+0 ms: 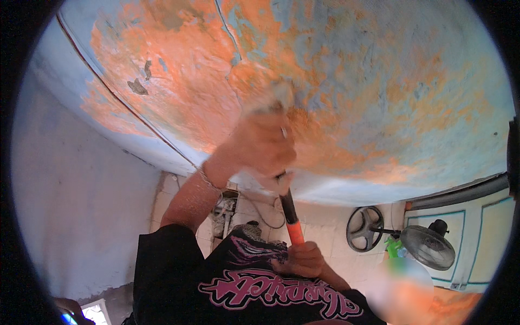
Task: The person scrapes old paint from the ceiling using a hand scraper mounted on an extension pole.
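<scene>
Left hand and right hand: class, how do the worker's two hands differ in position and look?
The left hand is raised against the patchy orange-and-blue surface; the right hand sits lower, in front of the black shirt. The left hand looks larger in the picture, the right hand smaller. The left hand is more blurred than the right hand. Both are bare and closed on the black-and-orange tool.

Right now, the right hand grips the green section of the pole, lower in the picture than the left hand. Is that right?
Not quite: the head view shows that the right hand grips the orange section of the pole, lower in the picture than the left hand.
</scene>
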`<action>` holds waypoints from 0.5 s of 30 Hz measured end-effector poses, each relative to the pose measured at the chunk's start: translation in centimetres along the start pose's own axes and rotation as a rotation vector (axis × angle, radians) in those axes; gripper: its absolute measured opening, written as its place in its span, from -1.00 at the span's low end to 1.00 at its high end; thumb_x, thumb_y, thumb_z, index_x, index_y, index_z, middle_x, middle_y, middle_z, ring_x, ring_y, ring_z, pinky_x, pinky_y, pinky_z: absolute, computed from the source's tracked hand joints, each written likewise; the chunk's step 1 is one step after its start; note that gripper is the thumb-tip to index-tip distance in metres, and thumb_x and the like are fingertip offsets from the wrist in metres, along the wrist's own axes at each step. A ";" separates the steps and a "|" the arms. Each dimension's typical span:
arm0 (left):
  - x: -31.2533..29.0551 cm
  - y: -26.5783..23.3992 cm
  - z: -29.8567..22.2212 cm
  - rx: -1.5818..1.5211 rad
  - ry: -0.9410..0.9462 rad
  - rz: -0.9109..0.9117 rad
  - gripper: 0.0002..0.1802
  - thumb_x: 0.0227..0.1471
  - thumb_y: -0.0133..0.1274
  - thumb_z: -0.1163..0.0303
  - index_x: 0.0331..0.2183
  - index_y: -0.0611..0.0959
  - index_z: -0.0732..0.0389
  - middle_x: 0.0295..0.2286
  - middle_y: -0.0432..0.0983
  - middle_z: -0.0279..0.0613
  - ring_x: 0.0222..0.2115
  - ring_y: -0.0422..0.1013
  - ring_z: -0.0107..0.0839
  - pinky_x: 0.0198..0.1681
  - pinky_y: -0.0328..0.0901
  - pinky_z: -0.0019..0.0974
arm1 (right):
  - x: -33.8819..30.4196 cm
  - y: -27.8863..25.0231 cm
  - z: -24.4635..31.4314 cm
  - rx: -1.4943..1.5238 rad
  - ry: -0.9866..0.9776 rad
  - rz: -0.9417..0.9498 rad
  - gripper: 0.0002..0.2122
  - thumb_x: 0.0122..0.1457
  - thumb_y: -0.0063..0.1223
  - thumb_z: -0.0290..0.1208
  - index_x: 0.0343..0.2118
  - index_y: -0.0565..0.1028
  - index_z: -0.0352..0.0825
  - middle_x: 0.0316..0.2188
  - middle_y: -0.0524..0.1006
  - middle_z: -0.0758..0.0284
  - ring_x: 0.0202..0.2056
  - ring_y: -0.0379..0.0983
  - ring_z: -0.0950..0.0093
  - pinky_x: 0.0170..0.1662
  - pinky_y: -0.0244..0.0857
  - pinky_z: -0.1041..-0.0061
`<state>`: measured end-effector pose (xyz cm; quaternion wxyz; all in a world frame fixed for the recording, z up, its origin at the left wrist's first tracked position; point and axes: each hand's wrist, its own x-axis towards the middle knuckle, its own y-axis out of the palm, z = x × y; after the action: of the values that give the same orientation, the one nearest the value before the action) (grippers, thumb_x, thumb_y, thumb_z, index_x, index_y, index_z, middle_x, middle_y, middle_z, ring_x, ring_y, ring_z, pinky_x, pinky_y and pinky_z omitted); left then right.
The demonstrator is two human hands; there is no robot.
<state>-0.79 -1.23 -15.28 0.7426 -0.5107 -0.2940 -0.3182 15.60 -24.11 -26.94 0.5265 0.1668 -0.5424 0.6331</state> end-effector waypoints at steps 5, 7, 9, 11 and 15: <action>0.4 -0.1 -0.2 0.062 -0.039 -0.012 -0.70 -0.58 0.06 0.17 -0.84 0.30 0.08 -0.79 0.17 -0.38 -0.68 0.28 -0.45 -0.46 0.29 -0.38 | -1.5 -1.2 -0.1 -0.352 0.249 0.299 -0.68 -0.02 0.15 -0.08 -0.74 0.43 -0.17 -0.76 0.44 0.41 -0.67 0.43 0.59 -0.62 0.34 0.55; -1.1 2.1 -1.9 0.005 -0.064 0.002 -0.70 -0.59 0.06 0.17 -0.84 0.30 0.08 -0.79 0.18 -0.38 -0.68 0.27 -0.45 -0.46 0.28 -0.39 | -2.5 -0.2 -0.6 -0.074 0.085 -0.089 -0.70 -0.18 0.33 -0.40 -0.79 0.34 -0.14 -0.79 0.40 0.47 -0.71 0.39 0.60 -0.62 0.33 0.61; -2.8 3.6 -3.5 -0.049 -0.102 0.026 -0.70 -0.60 0.06 0.17 -0.85 0.30 0.08 -0.80 0.18 -0.39 -0.68 0.27 -0.45 -0.45 0.28 -0.40 | -3.5 0.5 0.2 -0.056 0.085 -0.081 -0.69 -0.23 0.34 -0.49 -0.80 0.32 -0.16 -0.80 0.38 0.47 -0.71 0.37 0.60 -0.57 0.34 0.63; -3.8 4.6 -4.4 -0.117 -0.130 0.052 -0.72 -0.59 0.06 0.19 -0.86 0.30 0.08 -0.80 0.20 -0.38 -0.68 0.27 -0.44 -0.47 0.27 -0.41 | -3.5 0.8 1.0 -0.052 0.086 -0.075 -0.66 -0.28 0.34 -0.58 -0.81 0.29 -0.18 -0.82 0.37 0.47 -0.72 0.36 0.60 -0.52 0.34 0.66; -3.9 4.6 -3.6 -0.121 -0.071 0.050 -0.75 -0.60 0.03 0.22 -0.84 0.30 0.07 -0.78 0.16 -0.36 -0.68 0.27 -0.42 -0.47 0.27 -0.39 | -3.6 1.0 1.7 -0.095 0.148 0.117 -0.64 -0.25 0.35 -0.54 -0.82 0.28 -0.18 -0.79 0.40 0.42 -0.69 0.39 0.59 -0.45 0.39 0.61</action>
<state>0.67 -2.67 -21.96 0.7072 -0.5727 -0.2875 -0.2987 15.52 -27.14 -29.70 0.5347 0.0626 -0.5402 0.6468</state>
